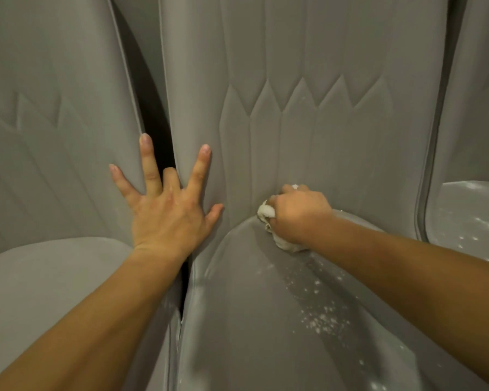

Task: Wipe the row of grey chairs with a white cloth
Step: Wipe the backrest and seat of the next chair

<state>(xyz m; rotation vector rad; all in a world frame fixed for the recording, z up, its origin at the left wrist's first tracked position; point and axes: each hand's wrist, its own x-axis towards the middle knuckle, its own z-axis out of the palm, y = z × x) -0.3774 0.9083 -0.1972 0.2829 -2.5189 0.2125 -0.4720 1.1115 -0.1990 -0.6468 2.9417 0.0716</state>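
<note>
At the crease where the backrest of the middle chair (294, 122) meets its seat, the right hand (299, 213) is clenched round a bunched white cloth (266, 212) and presses it into the fold. Lumps of the cloth bulge out at the thumb side of the fist and beneath it, and they touch both the backrest and the seat. Nearer the camera than the cloth, the middle chair's seat is scattered with white specks (322, 320), thickest in a patch under the right forearm. Against the middle chair's left edge, the left hand (167, 210) lies flat with its fingers spread and holds nothing. It straddles the dark gap (156, 131) between this chair and the left-hand chair (54, 136). Its thumb and forefinger rest on the middle chair's backrest, its ring and little fingers rest on the neighbour's backrest, and its middle finger bends down into the gap. Just beyond the middle chair's right edge stands the right-hand chair (469, 210), whose seat also carries white specks. All three chairs are grey, with stitched zigzag panels visible on the backrests of the middle and left-hand ones.
</note>
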